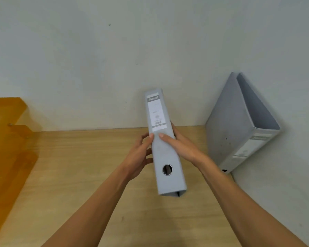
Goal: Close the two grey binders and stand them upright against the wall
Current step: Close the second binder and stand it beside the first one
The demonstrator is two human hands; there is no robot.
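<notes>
Grey binder [165,148] held closed between both hands above the wooden surface [96,166], spine toward the viewer.

Its long axis runs from the person toward the back wall [96,59], label end farthest and tilted up, ring-hole end nearest. The left hand [139,157] grips the left cover and the right hand [180,147] wraps the spine and right cover, both closed on the binder at mid-length. The second binder [239,125] stands to the right, leaning in the corner, covers gaping. Standing the held binder likely requires lowering its near end to the surface.
</notes>
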